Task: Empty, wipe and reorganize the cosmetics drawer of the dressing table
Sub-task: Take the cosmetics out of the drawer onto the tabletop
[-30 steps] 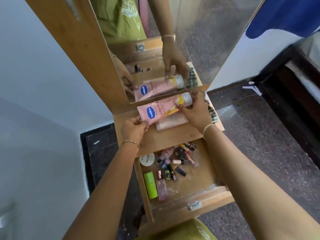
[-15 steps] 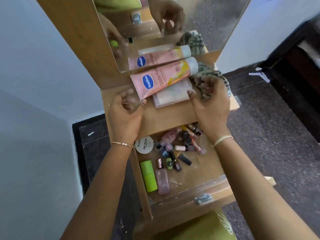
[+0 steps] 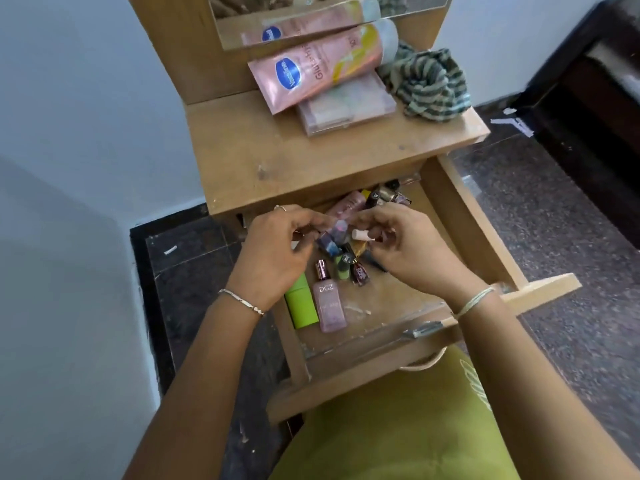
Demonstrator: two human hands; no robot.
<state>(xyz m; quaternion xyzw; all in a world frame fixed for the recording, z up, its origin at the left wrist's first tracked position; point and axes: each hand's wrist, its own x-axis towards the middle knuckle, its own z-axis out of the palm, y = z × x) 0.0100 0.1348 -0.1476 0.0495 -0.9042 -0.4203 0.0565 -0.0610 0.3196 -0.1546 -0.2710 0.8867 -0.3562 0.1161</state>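
Note:
The wooden drawer [image 3: 479, 220] is pulled out under the dressing table top [image 3: 294, 157]. Inside lie a green tube [image 3: 301, 306], a pink DGZ bottle [image 3: 329, 304], a green nail polish [image 3: 343, 266], a dark one [image 3: 360, 272], a blue bottle [image 3: 329, 244] and more small bottles at the back [image 3: 381, 195]. My left hand [image 3: 277, 251] hovers curled over the drawer's left side, fingertips at the blue bottle. My right hand [image 3: 405, 247] pinches a white-capped bottle [image 3: 363, 234]. On the top lie a pink lotion tube [image 3: 311, 67], a clear flat case [image 3: 346, 110] and a striped cloth [image 3: 429, 84].
A mirror [image 3: 311, 15] stands behind the table top and reflects the tube. A white wall runs along the left, with dark stone floor [image 3: 554, 237] on both sides. Dark furniture [image 3: 595, 84] stands at the far right. My green garment [image 3: 398, 427] is against the drawer front.
Both hands let go of the lotion tube on the table top and came down into the drawer. The right hand has closed on the white-capped bottle. The view tilted downward.

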